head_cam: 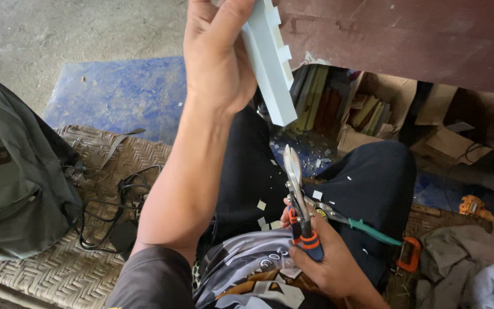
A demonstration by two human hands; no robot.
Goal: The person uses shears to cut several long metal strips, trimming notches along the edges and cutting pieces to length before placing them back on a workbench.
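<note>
Head view: left hand (pixel 215 54) raised, gripping a white notched strip (pixel 270 57) near the top edge, over the lap. Right hand (pixel 327 263) closed around snips (pixel 298 194), blades up and apparently shut; white scraps (pixel 261 205) on black trousers (pixel 373 177), backpack (pixel 12 171) on woven mat (pixel 87 171) at left.

Grey backpack (pixel 12 171) on woven mat (pixel 70 263)

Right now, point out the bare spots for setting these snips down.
Free: the blue sheet between concrete floor and woven mat. Crowded: the mat's backpack and cables; clamp and rags by the right hand.
</note>
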